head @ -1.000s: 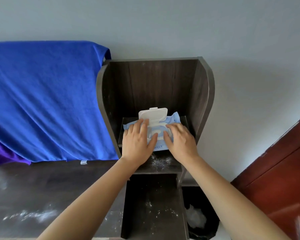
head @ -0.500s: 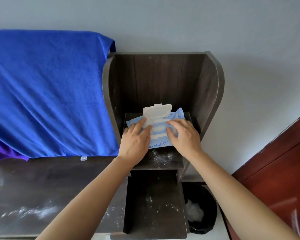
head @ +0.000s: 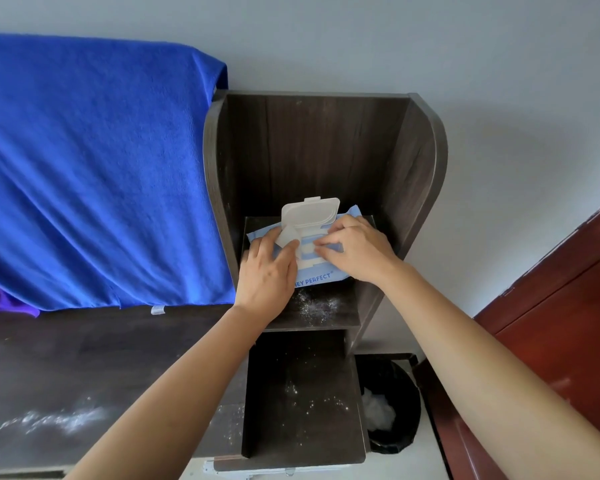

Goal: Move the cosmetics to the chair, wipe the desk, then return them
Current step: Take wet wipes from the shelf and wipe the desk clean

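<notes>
— Where is the wipes pack?
— It lies flat on the dark wooden shelf, with its white lid flipped up at the pack's far edge.
— And the hands?
— Both are on the pack, close together. The left hand pinches a white sheet at the opening. The right hand sets bent fingertips beside it; gripping or just pressing, I cannot tell.
— Around the pack?
— A blue towel to its left, the powder-streaked worktop below-left, and a black bin below-right.

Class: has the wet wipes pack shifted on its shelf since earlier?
No. The wet wipes pack lies where it did on the shelf, its front edge behind the white dust patch.
</notes>
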`<state>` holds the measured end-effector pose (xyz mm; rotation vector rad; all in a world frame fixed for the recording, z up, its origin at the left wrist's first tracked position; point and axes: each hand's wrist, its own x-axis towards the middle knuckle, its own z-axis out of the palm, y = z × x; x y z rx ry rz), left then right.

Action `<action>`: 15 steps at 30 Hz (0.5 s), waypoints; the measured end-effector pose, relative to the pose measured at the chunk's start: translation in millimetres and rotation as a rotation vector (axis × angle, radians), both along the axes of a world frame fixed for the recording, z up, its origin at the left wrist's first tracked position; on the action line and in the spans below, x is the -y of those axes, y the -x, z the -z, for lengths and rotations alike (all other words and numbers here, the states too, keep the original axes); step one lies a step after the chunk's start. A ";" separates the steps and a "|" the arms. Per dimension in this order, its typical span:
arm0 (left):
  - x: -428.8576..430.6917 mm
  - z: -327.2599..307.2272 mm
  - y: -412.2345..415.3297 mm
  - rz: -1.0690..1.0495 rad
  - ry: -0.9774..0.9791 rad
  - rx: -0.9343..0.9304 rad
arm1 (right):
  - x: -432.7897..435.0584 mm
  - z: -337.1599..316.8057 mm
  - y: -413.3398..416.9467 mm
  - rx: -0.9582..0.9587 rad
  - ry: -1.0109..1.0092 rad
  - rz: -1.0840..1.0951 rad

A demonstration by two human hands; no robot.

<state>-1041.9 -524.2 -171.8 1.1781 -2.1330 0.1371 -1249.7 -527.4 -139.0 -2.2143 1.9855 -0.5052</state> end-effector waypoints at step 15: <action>2.8 2.5 -2.8 -0.020 -0.052 -0.036 | 21.2 4.0 -14.2 0.062 0.025 0.054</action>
